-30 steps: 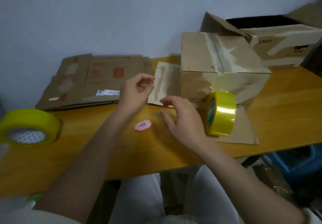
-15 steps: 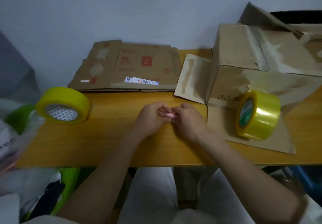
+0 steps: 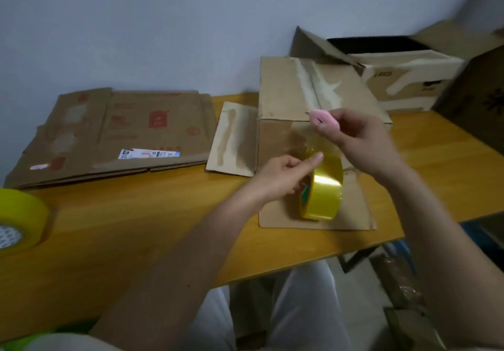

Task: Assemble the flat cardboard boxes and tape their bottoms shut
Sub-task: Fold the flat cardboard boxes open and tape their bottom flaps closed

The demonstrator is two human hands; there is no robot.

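Note:
An assembled cardboard box stands bottom-up on the wooden table, its seam taped and its flaps spread out on the table. A yellow tape roll stands on edge on the near flap, with a clear strip running up from it to the box. My left hand grips the roll, thumb on top of it. My right hand pinches a small pink cutter in the air by the box's near top edge. A stack of flat boxes lies to the left.
A second yellow tape roll lies flat at the table's left edge. An open box stands behind the taped one, and a dark box is at the far right. Cluttered floor lies below the table's right end.
My hands left the table middle, where they held the pink cutter together. The right hand lifted the cutter up by the box; the left hand moved onto the tape roll.

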